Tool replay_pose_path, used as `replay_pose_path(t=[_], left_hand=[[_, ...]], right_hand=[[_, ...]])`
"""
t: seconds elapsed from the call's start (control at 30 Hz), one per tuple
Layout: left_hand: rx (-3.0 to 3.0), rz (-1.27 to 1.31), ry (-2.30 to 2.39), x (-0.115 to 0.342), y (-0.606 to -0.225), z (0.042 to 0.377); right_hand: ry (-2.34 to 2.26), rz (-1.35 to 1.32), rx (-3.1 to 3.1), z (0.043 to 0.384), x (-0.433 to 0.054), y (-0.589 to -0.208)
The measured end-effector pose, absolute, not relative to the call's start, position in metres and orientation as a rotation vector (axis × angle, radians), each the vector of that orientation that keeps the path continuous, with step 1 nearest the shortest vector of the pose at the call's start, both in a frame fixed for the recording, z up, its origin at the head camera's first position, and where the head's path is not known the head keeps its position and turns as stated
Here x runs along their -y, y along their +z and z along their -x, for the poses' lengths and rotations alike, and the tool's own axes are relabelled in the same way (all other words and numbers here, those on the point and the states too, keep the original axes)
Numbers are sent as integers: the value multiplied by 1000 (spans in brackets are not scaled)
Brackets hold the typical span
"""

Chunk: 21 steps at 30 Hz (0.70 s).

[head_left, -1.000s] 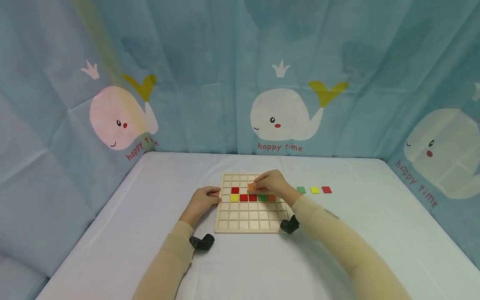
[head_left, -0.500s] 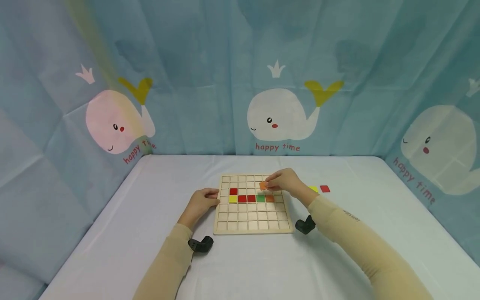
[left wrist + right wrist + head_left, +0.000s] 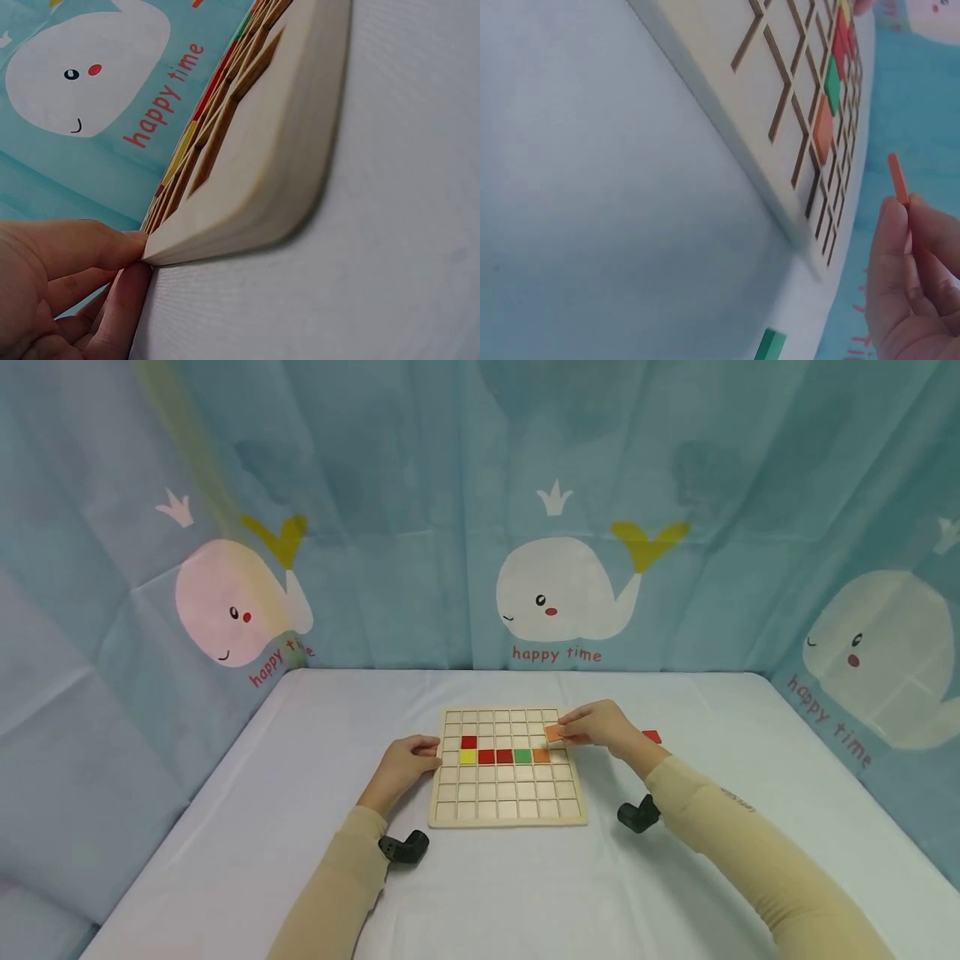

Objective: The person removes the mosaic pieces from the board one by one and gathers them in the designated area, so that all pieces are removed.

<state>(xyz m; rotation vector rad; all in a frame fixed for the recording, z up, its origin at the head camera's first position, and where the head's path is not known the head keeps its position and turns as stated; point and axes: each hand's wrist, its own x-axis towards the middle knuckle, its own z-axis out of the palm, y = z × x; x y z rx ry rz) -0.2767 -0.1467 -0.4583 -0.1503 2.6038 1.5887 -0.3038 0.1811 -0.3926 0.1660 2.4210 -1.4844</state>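
Note:
A wooden grid board (image 3: 487, 792) lies on the white table. My left hand (image 3: 402, 768) grips its left edge; in the left wrist view the fingertips (image 3: 133, 247) meet at that edge. My right hand (image 3: 603, 727) pinches an orange square tile (image 3: 553, 733) between thumb and fingers, over the board's upper right side. The right wrist view shows this tile edge-on, raised above the board. One row on the board bears a yellow tile (image 3: 468, 757), two red tiles (image 3: 495, 757), a green tile (image 3: 522, 757) and an orange tile (image 3: 541, 756). Another red tile (image 3: 468, 742) sits above the yellow one.
Right of the board, a red tile (image 3: 652, 737) lies on the table, partly behind my right wrist. A loose green tile (image 3: 771, 345) shows at the bottom of the right wrist view. A blue whale-print curtain (image 3: 420, 602) stands behind and beside the table.
My right hand has moved rightward across the board with the orange tile in its grip. It now covers the loose green and yellow tiles in the head view. My left hand has stayed at the edge.

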Motion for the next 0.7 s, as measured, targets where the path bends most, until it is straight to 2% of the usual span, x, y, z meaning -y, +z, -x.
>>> replay_pose_path(t=[0.7], left_hand=[[-2600, 151, 1602, 146, -458, 276]], right_hand=[[-1481, -197, -2421, 295, -221, -390]])
